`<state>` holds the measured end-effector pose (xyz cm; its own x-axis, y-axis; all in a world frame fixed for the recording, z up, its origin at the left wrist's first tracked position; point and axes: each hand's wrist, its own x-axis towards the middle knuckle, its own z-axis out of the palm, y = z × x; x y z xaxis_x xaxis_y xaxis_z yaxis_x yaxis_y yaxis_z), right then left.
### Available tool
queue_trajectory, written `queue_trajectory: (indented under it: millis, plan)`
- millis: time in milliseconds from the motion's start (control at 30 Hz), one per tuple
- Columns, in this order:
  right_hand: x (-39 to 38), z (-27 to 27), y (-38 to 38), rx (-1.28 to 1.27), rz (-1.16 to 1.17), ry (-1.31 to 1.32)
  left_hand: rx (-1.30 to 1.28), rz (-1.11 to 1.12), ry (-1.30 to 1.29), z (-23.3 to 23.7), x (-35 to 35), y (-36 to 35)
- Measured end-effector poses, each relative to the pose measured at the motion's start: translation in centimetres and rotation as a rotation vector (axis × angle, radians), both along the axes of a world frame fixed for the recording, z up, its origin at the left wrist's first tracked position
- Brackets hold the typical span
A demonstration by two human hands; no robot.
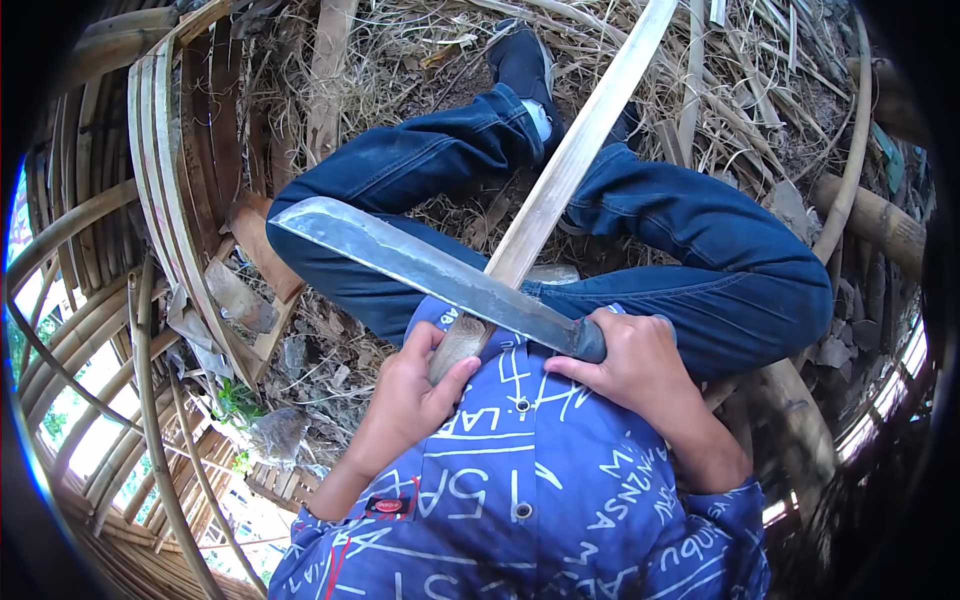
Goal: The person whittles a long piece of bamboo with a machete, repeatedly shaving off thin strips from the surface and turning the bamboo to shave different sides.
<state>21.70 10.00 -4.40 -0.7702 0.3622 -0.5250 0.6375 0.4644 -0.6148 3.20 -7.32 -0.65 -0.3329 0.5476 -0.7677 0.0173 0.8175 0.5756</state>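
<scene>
A long pale wooden strip [560,185] runs from the top right down to my lap. My left hand [415,390] is wrapped round its lower end, near my blue printed shirt. A wide-bladed machete [400,258] lies across the strip, its tip pointing left over my thigh. The machete's dark handle is in my right hand [635,365], thumb along it. The blade crosses over the strip just above my left hand and hides a short piece of it.
My crossed legs in blue jeans [700,220] surround the work. Dry shavings [400,60] litter the ground ahead. Bent slats [165,190] and bamboo poles [150,400] stand at the left. A thick bamboo pole [875,225] lies at the right.
</scene>
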Motion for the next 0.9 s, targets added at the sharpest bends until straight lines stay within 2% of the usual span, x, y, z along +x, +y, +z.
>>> queue_trajectory:
  millis: [33, 100, 367, 433, 667, 733, 900]
  plan:
    - [0.3, 0.0, 0.0, -0.008, -0.019, -0.001, -0.002, 0.000, 0.000, 0.1, -0.1, 0.1]
    - [0.8, 0.2, 0.3, -0.032, -0.036, -0.004, -0.061, 0.135, -0.139, 0.5, -0.1, 0.4]
    - [2.4, 1.5, 2.0, -0.044, 0.064, -0.122, -0.075, 0.081, -0.091, 0.3, 0.4, 0.0]
    - [2.2, 2.2, 2.2, -0.095, 0.055, -0.272, -0.051, 0.082, -0.068, 0.3, 0.5, -0.3]
    - [3.9, 1.9, 1.3, -0.004, 0.033, -0.198, -0.050, 0.090, -0.083, 0.3, 0.7, -0.6]
    - [4.2, 1.7, 1.2, 0.117, 0.100, -0.088, -0.056, 0.100, -0.099, 0.3, 0.7, -0.6]
    - [4.8, 1.8, 1.0, 0.132, 0.097, -0.097, -0.063, 0.122, -0.123, 0.4, 0.8, -0.8]
